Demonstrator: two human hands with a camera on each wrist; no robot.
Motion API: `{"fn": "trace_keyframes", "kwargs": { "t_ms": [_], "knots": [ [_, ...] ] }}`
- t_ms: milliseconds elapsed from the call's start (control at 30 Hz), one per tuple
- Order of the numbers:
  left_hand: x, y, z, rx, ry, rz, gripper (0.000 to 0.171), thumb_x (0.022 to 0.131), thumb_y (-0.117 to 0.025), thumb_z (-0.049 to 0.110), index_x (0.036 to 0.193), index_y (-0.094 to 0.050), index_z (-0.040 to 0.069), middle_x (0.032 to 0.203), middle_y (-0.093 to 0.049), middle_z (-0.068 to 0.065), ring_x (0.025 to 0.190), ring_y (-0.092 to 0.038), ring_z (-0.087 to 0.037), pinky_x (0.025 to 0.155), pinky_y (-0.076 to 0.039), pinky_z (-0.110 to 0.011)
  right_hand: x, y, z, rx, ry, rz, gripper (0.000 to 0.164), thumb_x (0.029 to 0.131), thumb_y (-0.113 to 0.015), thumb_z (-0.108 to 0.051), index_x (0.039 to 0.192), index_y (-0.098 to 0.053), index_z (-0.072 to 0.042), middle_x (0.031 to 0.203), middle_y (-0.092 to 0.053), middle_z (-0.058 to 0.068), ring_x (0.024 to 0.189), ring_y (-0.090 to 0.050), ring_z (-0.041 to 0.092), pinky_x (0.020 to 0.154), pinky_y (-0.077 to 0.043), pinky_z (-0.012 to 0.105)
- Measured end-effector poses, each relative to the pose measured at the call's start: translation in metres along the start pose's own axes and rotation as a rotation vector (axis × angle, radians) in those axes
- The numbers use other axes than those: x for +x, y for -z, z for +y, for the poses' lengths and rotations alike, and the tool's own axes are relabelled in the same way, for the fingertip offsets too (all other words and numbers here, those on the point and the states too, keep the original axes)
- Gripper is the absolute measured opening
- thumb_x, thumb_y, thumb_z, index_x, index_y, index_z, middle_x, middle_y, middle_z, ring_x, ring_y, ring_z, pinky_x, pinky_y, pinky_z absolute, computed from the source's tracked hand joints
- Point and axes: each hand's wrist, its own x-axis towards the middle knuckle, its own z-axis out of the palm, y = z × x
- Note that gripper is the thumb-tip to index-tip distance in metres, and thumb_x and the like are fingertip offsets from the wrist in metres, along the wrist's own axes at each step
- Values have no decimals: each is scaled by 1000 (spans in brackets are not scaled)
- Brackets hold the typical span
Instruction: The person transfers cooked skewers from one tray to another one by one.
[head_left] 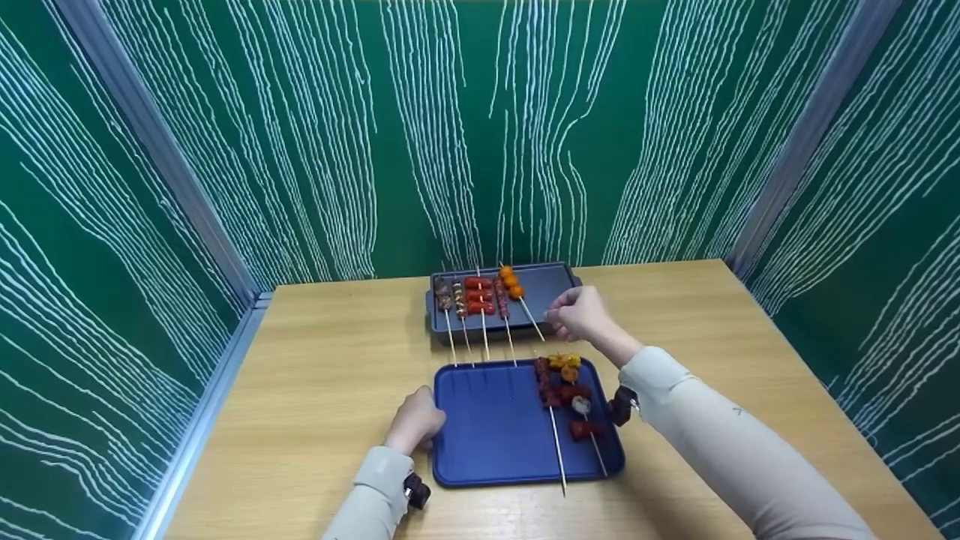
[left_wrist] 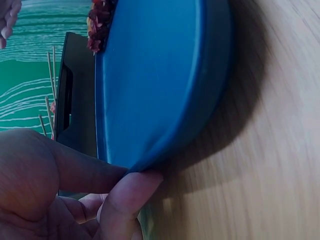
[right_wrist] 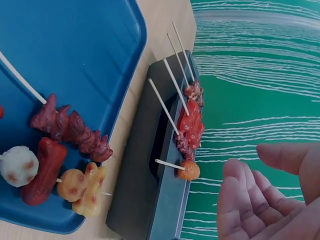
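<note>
A blue tray [head_left: 487, 427] lies on the table, and my left hand [head_left: 416, 418] pinches its left rim; in the left wrist view the thumb [left_wrist: 137, 190] and a finger clasp the edge. On the tray's right side lie a dark red meat skewer [head_left: 545, 379] and a mixed skewer [head_left: 580, 405] of sausage, ball and yellow pieces. Behind it stands a dark grill plate [head_left: 544, 285] carrying several skewers, among them red sausages [head_left: 480, 295] and orange balls [head_left: 511, 281]. Over the plate's right front corner, my right hand [head_left: 581, 315] holds nothing, its fingers [right_wrist: 240, 185] loosely bent.
The wooden table [head_left: 330, 360] extends on both sides of the tray. Green walls [head_left: 300, 150] with white wavy lines enclose it at the back and sides. Skewer sticks [head_left: 486, 341] from the grill plate reach forward toward the tray's far edge.
</note>
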Motion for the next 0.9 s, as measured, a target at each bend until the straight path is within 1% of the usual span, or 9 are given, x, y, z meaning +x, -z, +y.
{"fn": "trace_keyframes", "kwargs": {
  "t_ms": [100, 267, 433, 500, 533, 667, 833, 900],
  "knots": [
    [0, 0, -1, -3, 2, 0, 23, 82, -48, 2, 103, -54, -5, 90, -61, -23, 41, -58, -24, 35, -51, -38, 6, -2, 1, 48, -13, -11, 15, 87, -70, -5, 93, -58, 1, 75, -61, 12, 51, -53, 11, 42, -47, 21],
    [1, 1, -2, -6, -10, 0, 25, 82, -48, 2, 105, -55, -5, 90, -60, -20, 47, -57, -25, 35, -51, -37, 17, -3, 8, 60, -22, -10, 19, 85, -73, -10, 95, -59, -1, 74, -63, 10, 51, -57, 11, 42, -49, 22],
    [1, 0, -2, -8, -7, 1, 22, 82, -48, 2, 102, -54, -3, 89, -60, -19, 44, -58, -24, 34, -50, -36, 23, -4, 16, 58, -11, -31, 24, 88, -72, -14, 104, -61, 0, 85, -65, 13, 62, -61, 15, 53, -56, 27],
    [0, 1, -2, -14, -5, -2, 21, 82, -48, 2, 101, -54, -3, 88, -59, -19, 44, -58, -25, 34, -50, -36, 24, -4, 19, 62, -9, -49, 30, 89, -71, -15, 110, -60, 2, 91, -64, 13, 67, -63, 17, 59, -58, 29],
    [0, 1, -1, -15, -4, -3, 20, 82, -48, 2, 101, -54, -3, 87, -59, -19, 43, -58, -25, 34, -50, -37, 26, -4, 21, 69, -12, -59, 33, 89, -71, -15, 113, -59, 3, 92, -63, 11, 69, -63, 17, 62, -58, 29],
    [-1, 1, -1, -18, -2, -5, 19, 82, -48, 1, 100, -53, -2, 86, -59, -19, 43, -58, -25, 35, -51, -37, 30, -6, 28, 81, -19, -78, 43, 88, -72, -18, 121, -56, 5, 94, -61, 8, 74, -63, 18, 64, -58, 28],
    [0, 1, 0, 6, -6, -4, 19, 80, -48, -1, 98, -53, -4, 83, -60, -21, 39, -59, -23, 34, -51, -36, 36, -11, 36, 87, -9, -71, 44, 88, -72, -17, 124, -56, 4, 102, -65, 11, 85, -66, 26, 68, -59, 30],
    [1, 1, 0, 14, -4, -6, 19, 80, -48, -1, 98, -53, -5, 82, -60, -22, 38, -59, -23, 34, -51, -35, 37, -13, 39, 88, -4, -76, 44, 89, -69, -16, 125, -55, 5, 104, -65, 12, 90, -66, 30, 73, -60, 34]
  ]
}}
